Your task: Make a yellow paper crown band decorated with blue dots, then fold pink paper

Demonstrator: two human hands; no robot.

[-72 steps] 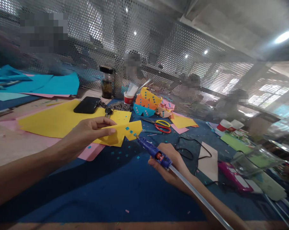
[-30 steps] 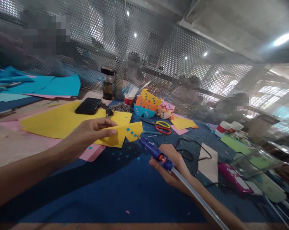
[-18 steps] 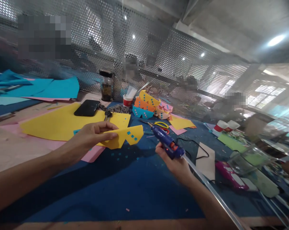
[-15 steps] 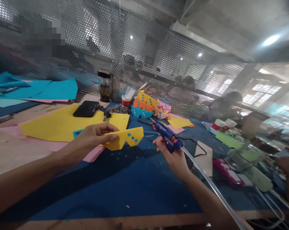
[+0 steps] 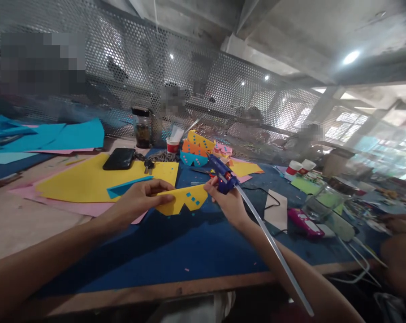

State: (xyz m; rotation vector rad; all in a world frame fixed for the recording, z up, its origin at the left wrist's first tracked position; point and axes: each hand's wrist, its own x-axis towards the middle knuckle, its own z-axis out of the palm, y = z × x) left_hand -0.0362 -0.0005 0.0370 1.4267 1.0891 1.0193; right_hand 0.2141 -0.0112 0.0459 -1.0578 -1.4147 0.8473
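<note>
My left hand (image 5: 140, 201) pinches a yellow paper cut-out (image 5: 184, 199) dotted with small blue squares and holds it just above the blue mat (image 5: 176, 251). My right hand (image 5: 227, 202) grips a blue glue gun (image 5: 223, 172) whose nozzle points up and away from the paper. A long clear glue stick (image 5: 273, 244) runs back from the gun along my forearm. The heel of my right hand touches the right tip of the cut-out.
A large yellow sheet (image 5: 78, 181), a black phone (image 5: 118, 158), keys, a dark jar (image 5: 141, 128), a red cup (image 5: 171, 144) and a pile of finished paper pieces (image 5: 198, 150) lie behind. A pink device (image 5: 305, 223) and cables sit at right. Another person's hand (image 5: 399, 222) shows at far right.
My right hand lifted the glue gun off the yellow cut-out's edge, swung its nozzle up and away, and came in against the cut-out's tip. My view shifted right.
</note>
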